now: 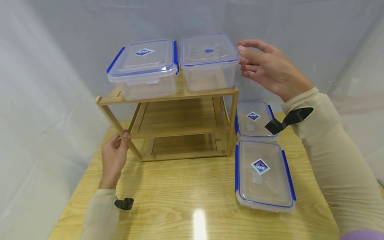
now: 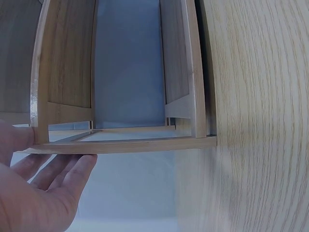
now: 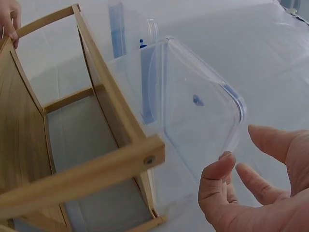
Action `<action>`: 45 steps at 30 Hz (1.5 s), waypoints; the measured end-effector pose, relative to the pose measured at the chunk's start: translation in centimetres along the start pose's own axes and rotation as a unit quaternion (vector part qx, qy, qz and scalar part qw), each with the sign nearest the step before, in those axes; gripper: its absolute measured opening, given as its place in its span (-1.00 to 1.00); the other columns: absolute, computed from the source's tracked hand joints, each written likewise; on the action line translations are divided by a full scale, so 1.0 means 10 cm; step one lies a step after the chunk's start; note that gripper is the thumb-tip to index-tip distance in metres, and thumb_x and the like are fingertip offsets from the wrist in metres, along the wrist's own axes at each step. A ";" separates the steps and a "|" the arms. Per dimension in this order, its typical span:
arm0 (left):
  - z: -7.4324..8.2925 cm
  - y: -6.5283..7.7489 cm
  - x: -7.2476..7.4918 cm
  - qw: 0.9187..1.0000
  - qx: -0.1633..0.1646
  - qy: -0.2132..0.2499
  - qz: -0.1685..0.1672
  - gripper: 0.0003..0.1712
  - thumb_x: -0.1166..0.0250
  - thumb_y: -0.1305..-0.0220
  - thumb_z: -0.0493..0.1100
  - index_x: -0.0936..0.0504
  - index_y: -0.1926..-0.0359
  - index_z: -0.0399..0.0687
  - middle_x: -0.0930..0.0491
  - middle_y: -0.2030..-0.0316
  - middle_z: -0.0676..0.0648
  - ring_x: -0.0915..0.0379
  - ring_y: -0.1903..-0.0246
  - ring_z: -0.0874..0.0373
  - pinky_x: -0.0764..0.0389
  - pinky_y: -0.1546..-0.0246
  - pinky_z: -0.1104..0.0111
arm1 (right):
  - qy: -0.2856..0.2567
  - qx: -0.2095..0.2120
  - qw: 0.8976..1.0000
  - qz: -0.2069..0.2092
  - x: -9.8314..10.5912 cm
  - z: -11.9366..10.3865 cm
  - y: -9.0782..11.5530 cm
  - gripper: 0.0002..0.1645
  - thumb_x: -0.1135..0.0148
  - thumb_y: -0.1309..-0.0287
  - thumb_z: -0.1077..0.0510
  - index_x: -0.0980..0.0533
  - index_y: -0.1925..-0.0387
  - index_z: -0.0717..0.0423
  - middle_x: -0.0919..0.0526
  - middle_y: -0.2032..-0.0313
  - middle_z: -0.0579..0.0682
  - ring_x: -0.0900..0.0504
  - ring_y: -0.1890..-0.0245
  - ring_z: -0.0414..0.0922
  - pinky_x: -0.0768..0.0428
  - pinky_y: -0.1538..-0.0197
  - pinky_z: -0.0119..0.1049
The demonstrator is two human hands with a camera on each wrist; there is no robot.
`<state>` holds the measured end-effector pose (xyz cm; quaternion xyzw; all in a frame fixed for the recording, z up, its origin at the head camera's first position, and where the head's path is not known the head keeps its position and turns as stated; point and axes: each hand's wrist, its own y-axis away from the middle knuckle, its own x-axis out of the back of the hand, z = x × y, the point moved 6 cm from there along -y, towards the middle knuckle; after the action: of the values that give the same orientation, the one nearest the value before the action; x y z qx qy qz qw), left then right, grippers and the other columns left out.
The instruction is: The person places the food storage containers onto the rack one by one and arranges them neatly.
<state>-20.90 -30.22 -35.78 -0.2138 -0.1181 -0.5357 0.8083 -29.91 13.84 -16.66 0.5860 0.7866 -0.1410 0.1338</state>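
My left hand (image 1: 114, 156) grips the left front post of a wooden three-tier rack (image 1: 180, 132) at its middle shelf. In the left wrist view the thumb lies on one side of the frame and the fingers (image 2: 79, 169) on the other. Two clear lidded containers stand side by side on the top shelf: a left container (image 1: 144, 70) with blue side clips and a diamond label, and a right container (image 1: 207, 75) with a small blue valve on its lid. Just right of that container is my right hand (image 1: 268, 68), fingers loosely bent and holding nothing, fingertips close to the lid's edge.
Right of the rack, two flatter clear containers with blue clips lie on the wooden table (image 1: 168, 193), a far one (image 1: 255, 125) behind a near one (image 1: 267, 185). White sheeting (image 1: 54, 83) hangs behind and at the sides.
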 end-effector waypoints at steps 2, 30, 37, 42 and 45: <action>0.01 0.00 0.00 1.000 0.000 -0.004 0.001 -0.40 -0.03 -0.56 0.20 -0.60 -0.23 -0.19 -0.61 -0.17 -0.20 -0.59 -0.12 -0.09 -0.63 -0.13 0.10 | 0.006 0.003 1.000 0.004 0.06 0.00 0.04 -0.51 -0.38 -0.27 0.27 -0.49 -0.20 0.12 -0.55 0.19 0.13 -0.55 0.32 -0.04 -0.63 0.28 -0.28; 0.03 -0.01 0.03 1.000 -0.007 -0.003 0.000 -0.40 -0.04 -0.56 0.18 -0.62 -0.14 -0.26 -0.59 -0.18 -0.24 -0.58 -0.13 -0.16 -0.58 0.38 0.56 | 0.161 -0.064 0.983 0.063 1.51 0.73 1.07 -0.50 -0.16 -0.47 0.22 -0.35 -0.36 -0.07 -0.57 -0.01 -0.06 -0.62 0.10 -0.10 -0.71 0.09 -0.28; 0.02 0.00 0.03 1.000 0.002 -0.010 0.001 -0.42 -0.04 -0.55 0.20 -0.58 -0.30 -0.07 -0.61 -0.16 -0.23 -0.60 -0.11 -0.12 -0.68 0.05 0.39 | 0.183 -0.070 0.980 0.043 1.70 1.01 1.34 -0.55 -0.11 -0.49 0.28 -0.42 -0.29 -0.13 -0.60 0.02 -0.09 -0.65 0.14 -0.13 -0.72 0.11 -0.28; 0.01 0.00 0.03 1.000 0.004 -0.017 0.003 -0.41 -0.03 -0.55 0.22 -0.57 -0.31 -0.05 -0.62 -0.16 -0.22 -0.60 -0.10 -0.11 -0.65 0.08 0.42 | 0.211 -0.083 0.973 0.036 1.81 1.20 1.51 -0.51 -0.11 -0.49 0.28 -0.36 -0.33 -0.14 -0.66 0.00 -0.13 -0.63 0.08 -0.15 -0.71 0.06 -0.29; 0.02 0.00 0.04 1.000 0.003 -0.023 0.004 -0.40 -0.02 -0.54 0.23 -0.59 -0.29 -0.06 -0.62 -0.16 -0.22 -0.60 -0.10 -0.12 -0.60 0.21 0.51 | 0.241 -0.102 0.965 0.033 1.87 1.31 1.59 -0.47 -0.13 -0.49 0.25 -0.30 -0.37 -0.16 -0.62 -0.07 -0.16 -0.62 0.01 -0.19 -0.70 0.02 -0.29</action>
<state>-20.75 -30.44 -35.49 -0.2241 -0.1373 -0.5272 0.8081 -19.26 29.74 -36.79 0.6114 0.7862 0.0897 0.0039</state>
